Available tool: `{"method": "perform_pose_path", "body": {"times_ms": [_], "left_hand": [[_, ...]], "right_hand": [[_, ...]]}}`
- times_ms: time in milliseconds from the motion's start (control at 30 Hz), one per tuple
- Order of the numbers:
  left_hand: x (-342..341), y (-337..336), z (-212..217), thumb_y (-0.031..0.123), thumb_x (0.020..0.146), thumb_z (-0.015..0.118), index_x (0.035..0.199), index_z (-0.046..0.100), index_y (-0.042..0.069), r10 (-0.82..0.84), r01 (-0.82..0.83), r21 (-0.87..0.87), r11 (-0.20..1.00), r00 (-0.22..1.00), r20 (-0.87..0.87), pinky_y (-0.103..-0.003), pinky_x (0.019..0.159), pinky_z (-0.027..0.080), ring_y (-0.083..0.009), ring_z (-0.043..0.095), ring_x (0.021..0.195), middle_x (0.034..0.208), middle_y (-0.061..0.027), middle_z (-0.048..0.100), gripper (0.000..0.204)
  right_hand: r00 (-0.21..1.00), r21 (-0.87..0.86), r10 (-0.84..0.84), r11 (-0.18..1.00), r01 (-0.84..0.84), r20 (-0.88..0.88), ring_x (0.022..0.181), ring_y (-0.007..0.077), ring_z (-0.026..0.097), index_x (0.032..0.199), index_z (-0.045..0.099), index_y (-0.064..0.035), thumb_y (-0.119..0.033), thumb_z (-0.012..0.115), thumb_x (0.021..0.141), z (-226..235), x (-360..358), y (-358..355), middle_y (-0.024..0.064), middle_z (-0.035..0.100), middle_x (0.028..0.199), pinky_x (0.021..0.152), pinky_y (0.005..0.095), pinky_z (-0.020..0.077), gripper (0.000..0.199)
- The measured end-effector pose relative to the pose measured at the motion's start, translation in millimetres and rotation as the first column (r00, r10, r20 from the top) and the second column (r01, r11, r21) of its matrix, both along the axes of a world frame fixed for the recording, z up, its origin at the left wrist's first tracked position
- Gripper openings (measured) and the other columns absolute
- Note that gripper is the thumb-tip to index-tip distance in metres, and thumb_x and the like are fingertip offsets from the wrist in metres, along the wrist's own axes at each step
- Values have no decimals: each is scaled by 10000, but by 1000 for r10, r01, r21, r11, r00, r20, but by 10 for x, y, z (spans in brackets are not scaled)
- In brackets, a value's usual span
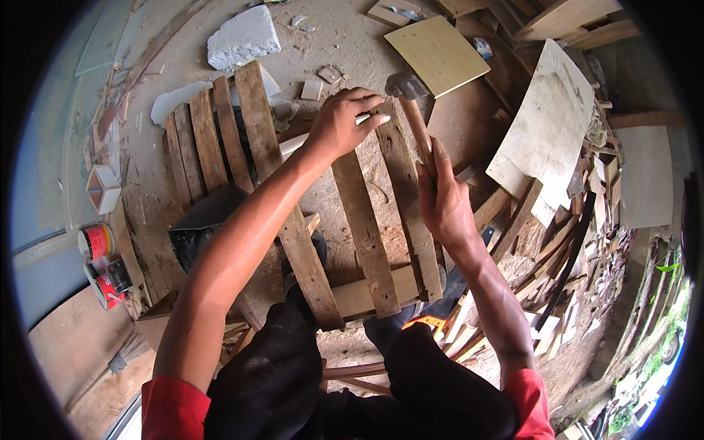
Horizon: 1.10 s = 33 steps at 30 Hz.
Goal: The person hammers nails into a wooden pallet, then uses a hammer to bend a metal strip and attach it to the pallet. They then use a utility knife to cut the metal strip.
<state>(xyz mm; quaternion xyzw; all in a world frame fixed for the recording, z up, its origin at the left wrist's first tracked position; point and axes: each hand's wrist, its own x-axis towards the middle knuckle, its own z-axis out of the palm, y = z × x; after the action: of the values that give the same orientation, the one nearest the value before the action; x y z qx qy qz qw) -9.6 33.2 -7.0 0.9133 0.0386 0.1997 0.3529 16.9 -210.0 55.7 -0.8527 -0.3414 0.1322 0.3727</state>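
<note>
My right hand (446, 194) is wrapped round the wooden handle of a hammer (416, 125). The dark hammer head is at the far end of a rough wooden slat (403, 191). My left hand (341, 121) is closed beside that end, with a thin white stick (362, 119) between its fingers; whether it also pinches a nail cannot be made out. A second slat (363, 235) and a longer one (297, 235) run roughly alongside, resting on a pale crosspiece (378, 290) close to my feet. My left forearm passes over the longer slat.
More slats (207, 143) lean at the left by a black container (209, 220). Red cans (95, 242) stand further left. A white block (243, 37) and a plywood panel (438, 55) lie ahead. Scrap wood (528, 227) piles up at right. An orange-handled tool (425, 321) lies by my foot.
</note>
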Motion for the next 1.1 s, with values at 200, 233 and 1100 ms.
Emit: {"method": "perform_pose_path", "body": {"times_ms": [200,233,1100], "left_hand": [[-5,-13,33,342,880,727,1144,709,55,18,-18,-11,1000,999,-33,-360,903,520,-281,659,1057,1139,-95,690,390],[-6,-5,35,341,880,727,1148,709,59,5,-5,-15,1000,999,-40,-359,903,520,-279,658,1060,1145,-94,688,390],[141,-9,82,267,876,741,944,751,48,63,-57,-66,996,994,89,-371,719,550,-278,716,818,904,-125,733,229]], "right_hand": [[1000,16,24,1000,-24,9,772,510,656,1439,336,-37,-117,543,984,1,13,-11,316,666,868,621,552,533,507],[999,-50,33,998,-35,-31,775,510,656,1438,336,-37,-116,544,984,-3,34,-4,317,665,872,619,551,532,506],[998,90,-33,995,38,-58,803,488,680,1404,382,-28,-132,546,1002,-27,67,-15,317,664,847,638,510,529,446]]}}
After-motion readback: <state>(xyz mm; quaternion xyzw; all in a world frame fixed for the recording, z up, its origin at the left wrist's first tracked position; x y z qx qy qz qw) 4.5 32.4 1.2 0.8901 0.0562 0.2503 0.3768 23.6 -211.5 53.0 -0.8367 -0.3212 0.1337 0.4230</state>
